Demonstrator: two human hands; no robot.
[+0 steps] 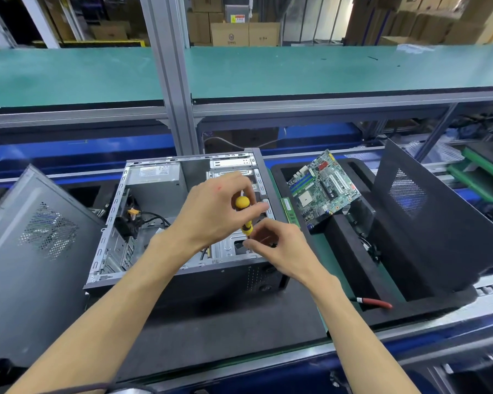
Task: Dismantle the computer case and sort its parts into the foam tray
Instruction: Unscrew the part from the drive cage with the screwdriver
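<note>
An open computer case lies on its side at the centre of the bench, with its power supply still inside at the back left. My left hand grips the yellow handle of a screwdriver over the case's right side. Just below it, my right hand pinches the tool's lower shaft near the tip; the tip itself is hidden by my fingers. To the right stands the black foam tray, holding a green motherboard tilted in its far slot and a RAM stick at its left edge.
A grey side panel leans at the left and a black side panel leans in the tray at the right. Red-handled pliers lie at the tray's front. A green shelf on aluminium posts runs overhead behind the case.
</note>
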